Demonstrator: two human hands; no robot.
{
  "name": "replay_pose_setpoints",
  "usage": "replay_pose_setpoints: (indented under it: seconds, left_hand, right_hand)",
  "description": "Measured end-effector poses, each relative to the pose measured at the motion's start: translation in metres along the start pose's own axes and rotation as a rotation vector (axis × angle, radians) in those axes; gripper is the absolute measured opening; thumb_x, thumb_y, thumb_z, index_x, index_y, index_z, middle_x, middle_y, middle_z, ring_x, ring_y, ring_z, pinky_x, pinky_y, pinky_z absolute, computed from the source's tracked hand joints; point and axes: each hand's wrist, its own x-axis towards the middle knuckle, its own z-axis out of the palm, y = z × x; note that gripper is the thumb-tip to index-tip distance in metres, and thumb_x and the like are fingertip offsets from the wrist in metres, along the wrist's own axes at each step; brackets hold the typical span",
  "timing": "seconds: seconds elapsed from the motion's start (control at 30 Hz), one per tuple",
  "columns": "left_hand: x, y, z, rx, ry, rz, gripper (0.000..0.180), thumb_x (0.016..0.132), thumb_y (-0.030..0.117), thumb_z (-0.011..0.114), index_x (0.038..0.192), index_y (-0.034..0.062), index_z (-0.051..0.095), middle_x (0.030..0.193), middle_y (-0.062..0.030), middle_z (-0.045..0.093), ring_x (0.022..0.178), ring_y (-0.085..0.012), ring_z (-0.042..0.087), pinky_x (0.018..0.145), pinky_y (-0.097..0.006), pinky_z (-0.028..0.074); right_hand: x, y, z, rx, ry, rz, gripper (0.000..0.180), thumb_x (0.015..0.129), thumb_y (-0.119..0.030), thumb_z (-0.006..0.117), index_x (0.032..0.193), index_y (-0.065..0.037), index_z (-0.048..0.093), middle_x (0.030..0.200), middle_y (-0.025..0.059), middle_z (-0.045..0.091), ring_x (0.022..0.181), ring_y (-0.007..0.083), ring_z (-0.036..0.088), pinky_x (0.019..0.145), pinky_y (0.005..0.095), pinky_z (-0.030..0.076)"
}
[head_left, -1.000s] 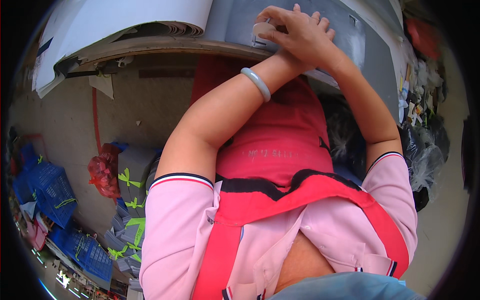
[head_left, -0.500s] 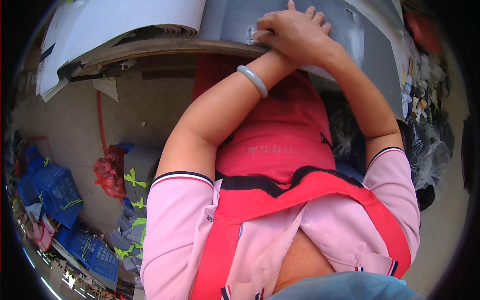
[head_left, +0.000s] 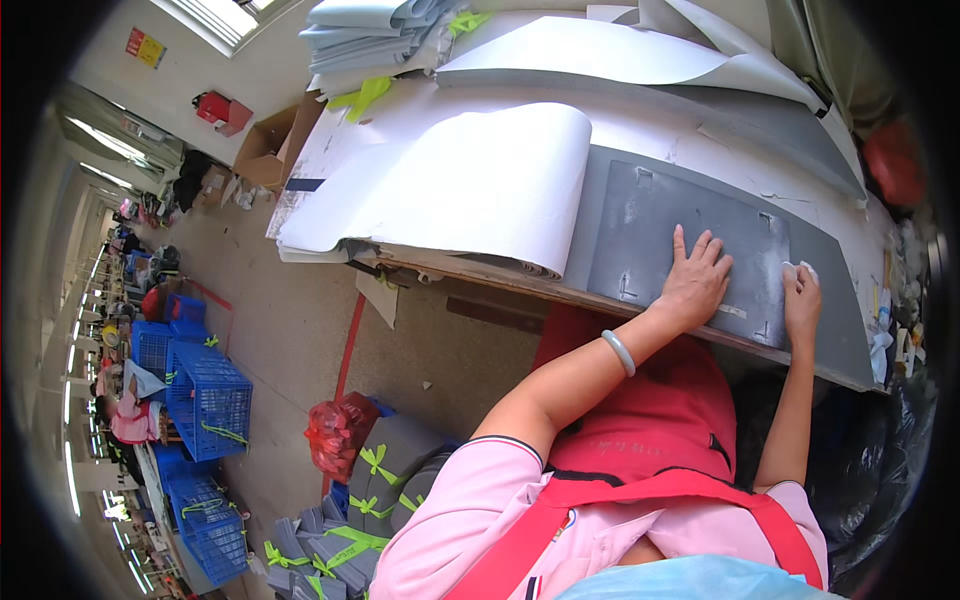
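The left hand (head_left: 695, 285) was spread flat, pinning the grey template (head_left: 680, 235) to the tabletop (head_left: 640, 120); white chalk (head_left: 797, 268) was pinched in the right hand (head_left: 802, 303) at its edge, apparently for tracing.

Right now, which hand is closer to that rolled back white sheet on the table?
Left. The left hand lies flat on the dark grey template, to the right of the rolled white sheet. The right hand sits farther right, at the template's right edge.

Left hand (head_left: 695, 283) presses the grey template (head_left: 690, 240); right hand (head_left: 801, 300) grips white chalk (head_left: 800, 268).
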Motion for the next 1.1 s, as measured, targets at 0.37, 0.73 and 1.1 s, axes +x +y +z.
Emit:
replay_pose_setpoints:
  seconds: [0.37, 0.73, 1.1]
  left_hand:
    - [0.004, -0.002, -0.014, -0.081, -0.035, -0.035, 0.034, 0.098, 0.024, 0.061, 0.128, 0.0076, 0.063, 0.139, -0.0152, 0.053, 0.145, -0.0355, 0.039, 0.122, -0.066, 0.016]
    - [-0.028, 0.046, -0.067, -0.404, -0.062, 0.288, 0.030, 0.087, 0.010, 0.072, 0.116, 0.0056, 0.067, 0.112, -0.0120, 0.062, 0.103, -0.0320, 0.059, 0.092, -0.043, 0.047]
    - [-0.014, 0.003, -0.073, -0.301, -0.378, 0.111, 0.032, 0.079, 0.016, 0.081, 0.107, 0.0039, 0.075, 0.116, -0.0096, 0.063, 0.112, -0.0309, 0.059, 0.097, -0.041, 0.050]
  right_hand:
    - [0.036, 0.009, -0.023, 0.511, -0.265, 0.326, 0.021, 0.099, -0.031, 0.070, 0.097, -0.010, 0.070, 0.084, -0.0070, 0.061, 0.078, 0.0023, 0.054, 0.069, 0.0221, 0.046]
    - [0.041, 0.015, 0.004, 1.205, -0.237, 0.306, 0.019, 0.101, -0.028, 0.070, 0.106, -0.010, 0.070, 0.093, -0.0037, 0.068, 0.083, 0.0046, 0.062, 0.078, 0.0218, 0.050]
    - [0.038, 0.032, 0.020, 1.049, -0.188, 0.326, 0.027, 0.101, -0.028, 0.070, 0.115, -0.005, 0.069, 0.101, -0.0014, 0.070, 0.090, 0.0069, 0.063, 0.081, 0.0231, 0.051]
